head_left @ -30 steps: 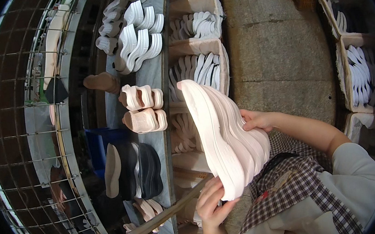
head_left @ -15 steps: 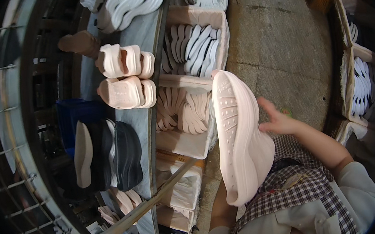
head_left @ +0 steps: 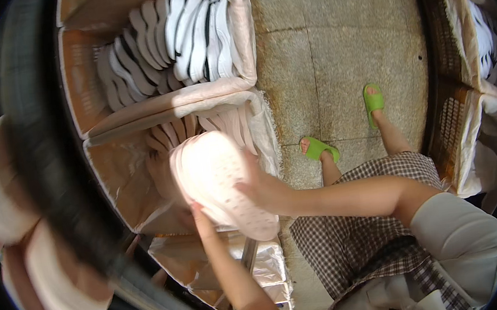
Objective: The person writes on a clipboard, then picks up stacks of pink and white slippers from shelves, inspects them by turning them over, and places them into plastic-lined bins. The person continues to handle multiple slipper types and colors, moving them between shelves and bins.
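A blurred bundle of pale pink shoe soles [head_left: 214, 177], seemingly nested together, is held tilted over a lined crate [head_left: 266, 123]. My left hand [head_left: 202, 221] grips the bundle at its lower left side, with most of its fingers hidden beneath. From the right, my right hand [head_left: 259, 189] is closed on the studded upper face and edge, its thumb on top. Inside the crate, more pink soles [head_left: 230, 125] stand in rows behind the held ones.
Another lined crate [head_left: 161, 106] beyond holds grey and white soles [head_left: 193, 36]. At the left, a dark rack edge [head_left: 48, 152] runs close by, with blurred pale soles [head_left: 62, 283] on its far side. More crates [head_left: 460, 126] line the right, across the concrete floor [head_left: 339, 42].
The pink soles have moved leftward, from before my body to above the crate. My right hand, open beside them earlier, now grips them. The view has turned down toward the crates.
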Available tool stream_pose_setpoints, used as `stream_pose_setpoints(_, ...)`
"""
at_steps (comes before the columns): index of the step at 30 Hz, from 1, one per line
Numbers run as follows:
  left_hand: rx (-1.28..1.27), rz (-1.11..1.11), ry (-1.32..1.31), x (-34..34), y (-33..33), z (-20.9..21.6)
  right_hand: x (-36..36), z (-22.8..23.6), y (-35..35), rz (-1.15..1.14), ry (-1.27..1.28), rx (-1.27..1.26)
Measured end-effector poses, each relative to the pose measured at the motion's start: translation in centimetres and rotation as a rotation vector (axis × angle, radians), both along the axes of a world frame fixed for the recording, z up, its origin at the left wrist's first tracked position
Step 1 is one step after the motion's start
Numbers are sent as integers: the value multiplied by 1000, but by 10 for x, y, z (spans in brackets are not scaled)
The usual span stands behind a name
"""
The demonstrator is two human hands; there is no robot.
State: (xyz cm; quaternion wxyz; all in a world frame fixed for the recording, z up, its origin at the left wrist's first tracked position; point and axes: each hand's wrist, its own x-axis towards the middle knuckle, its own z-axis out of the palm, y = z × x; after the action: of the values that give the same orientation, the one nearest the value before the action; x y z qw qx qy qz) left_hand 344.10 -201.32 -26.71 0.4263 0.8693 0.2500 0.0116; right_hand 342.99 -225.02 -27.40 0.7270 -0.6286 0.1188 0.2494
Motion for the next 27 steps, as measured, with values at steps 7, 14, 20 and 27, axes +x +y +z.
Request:
stream_pose_setpoints(7, 485, -434, 431, 17, 74, -171, 19, -145, 81, 462, -24, -223)
stream_pose_setpoints(14, 116, -517, 504, -11, 110, -260, -42, -142, -2, 274, -172, 299)
stream_pose_setpoints(20, -104, -545, 615, 28, 100, -253, -45, -129, -31, -205, 616, 1097)
stream_pose_setpoints(27, 39, -285, 519, 17, 94, -233, -15, -85, -75, -256, 652, 1311)
